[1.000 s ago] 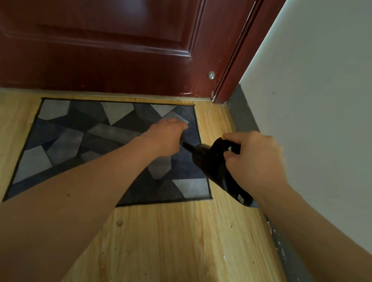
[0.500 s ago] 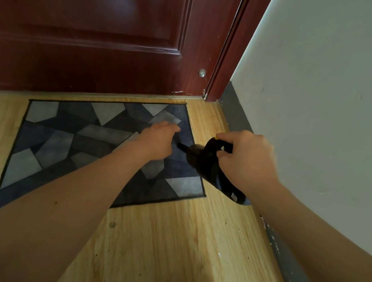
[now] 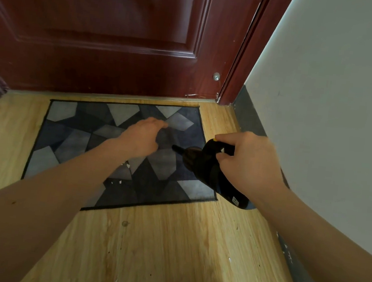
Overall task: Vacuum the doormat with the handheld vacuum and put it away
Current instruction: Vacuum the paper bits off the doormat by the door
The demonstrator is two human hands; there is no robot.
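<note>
One vacuum (image 3: 207, 166) in right hand (image 3: 251, 163) | crosses doormat (image 3: 69, 141) right edge | wall (image 3: 334, 111) near

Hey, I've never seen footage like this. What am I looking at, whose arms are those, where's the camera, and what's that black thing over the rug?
There is no machine here. These are a person's two bare arms, seen by a wide-angle camera worn on their head that looks forward and down. That is why the arms seem to grow out of the bottom edge.

The right hand grips a black handheld vacuum by its handle, with its narrow nozzle pointing left over the doormat. The mat is a grey and dark blue patchwork rug on the wooden floor, in front of a dark red door.

The left hand reaches over the mat with loosely curled fingers and holds nothing. I cannot tell whether it touches the mat. A few small white bits lie on the mat near the left forearm. A pale wall runs along the right.
</note>
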